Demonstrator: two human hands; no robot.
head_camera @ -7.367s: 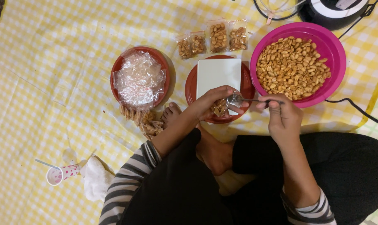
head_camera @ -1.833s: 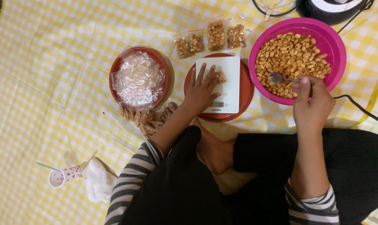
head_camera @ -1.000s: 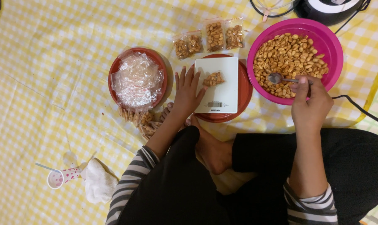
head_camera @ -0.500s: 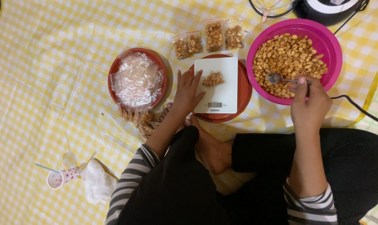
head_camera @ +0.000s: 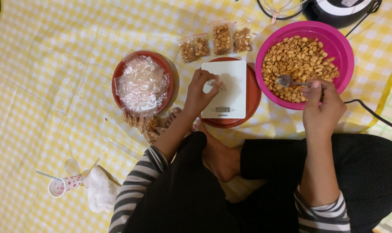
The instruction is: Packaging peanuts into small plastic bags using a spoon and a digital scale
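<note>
On the yellow checked cloth (head_camera: pixel 53 64), you sit cross-legged before the white scale (head_camera: pixel 228 92).
Your left hand (head_camera: pixel 198 92) pinches a small clear bag of peanuts (head_camera: pixel 217 82) on the scale; your right hand (head_camera: pixel 321 110) grips a spoon (head_camera: pixel 286 80) in the pink bowl (head_camera: pixel 345 56) of peanuts. Left, a red bowl (head_camera: pixel 118 77) holds empty clear bags; three filled bags (head_camera: pixel 222 39) lie beyond.
</note>
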